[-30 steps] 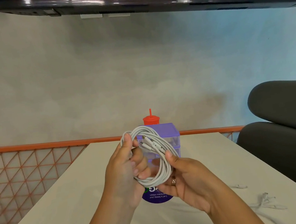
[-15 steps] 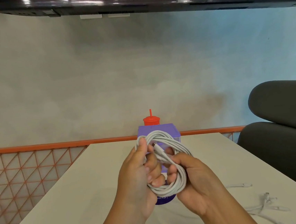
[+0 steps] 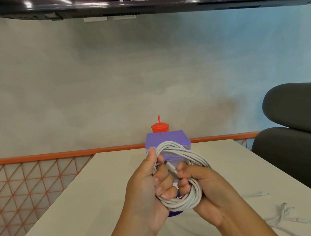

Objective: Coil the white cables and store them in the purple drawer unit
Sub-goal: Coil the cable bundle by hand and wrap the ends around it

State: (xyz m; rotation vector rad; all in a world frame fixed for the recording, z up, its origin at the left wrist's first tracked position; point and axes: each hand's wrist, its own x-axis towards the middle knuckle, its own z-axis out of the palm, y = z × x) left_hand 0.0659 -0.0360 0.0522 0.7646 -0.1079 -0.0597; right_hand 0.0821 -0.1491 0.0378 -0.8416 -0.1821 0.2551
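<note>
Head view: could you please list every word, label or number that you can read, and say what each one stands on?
Nothing reads in full.
On the purple disc behind the coiled white cable: a scrap of white lettering, mostly hidden, unreadable.
On the purple drawer unit: no writing visible.
On the red cup: no writing visible.

The coiled cable (image 3: 196, 192) hides most of the purple drawer unit (image 3: 167, 138).
</note>
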